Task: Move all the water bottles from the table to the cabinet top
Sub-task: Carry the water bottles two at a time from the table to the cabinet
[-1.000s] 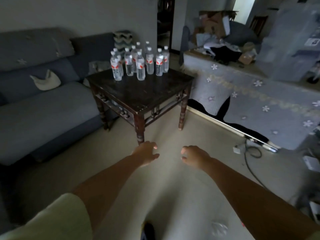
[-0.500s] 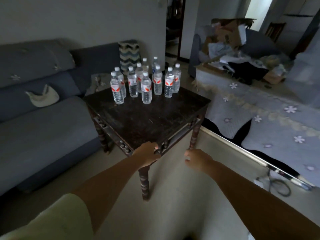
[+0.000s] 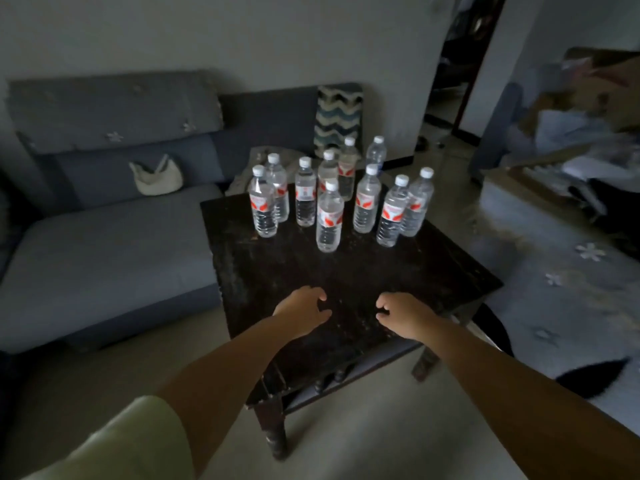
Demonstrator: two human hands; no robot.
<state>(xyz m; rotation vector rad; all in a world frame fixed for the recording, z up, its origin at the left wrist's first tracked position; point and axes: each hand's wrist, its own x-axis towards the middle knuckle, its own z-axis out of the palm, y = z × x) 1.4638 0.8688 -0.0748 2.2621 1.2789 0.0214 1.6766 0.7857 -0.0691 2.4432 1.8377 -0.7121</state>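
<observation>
Several clear water bottles (image 3: 329,216) with white caps and red-and-white labels stand upright in a cluster at the far side of a dark wooden table (image 3: 450,268). My left hand (image 3: 304,310) and my right hand (image 3: 403,315) hover side by side over the table's near part, well short of the bottles. Both have loosely curled fingers and hold nothing. The nearest bottle stands at the front middle of the cluster. No cabinet top is clearly in view.
A grey-blue sofa (image 3: 104,244) runs along the left with a pale bag (image 3: 156,176) on it. A zigzag cushion (image 3: 337,116) leans behind the table. At right lies a flower-patterned grey cover (image 3: 571,271), with clutter beyond. A doorway (image 3: 457,64) opens at the back.
The view has closed in on the table. Both hands have moved forward from in front of the table's near corner to above its top.
</observation>
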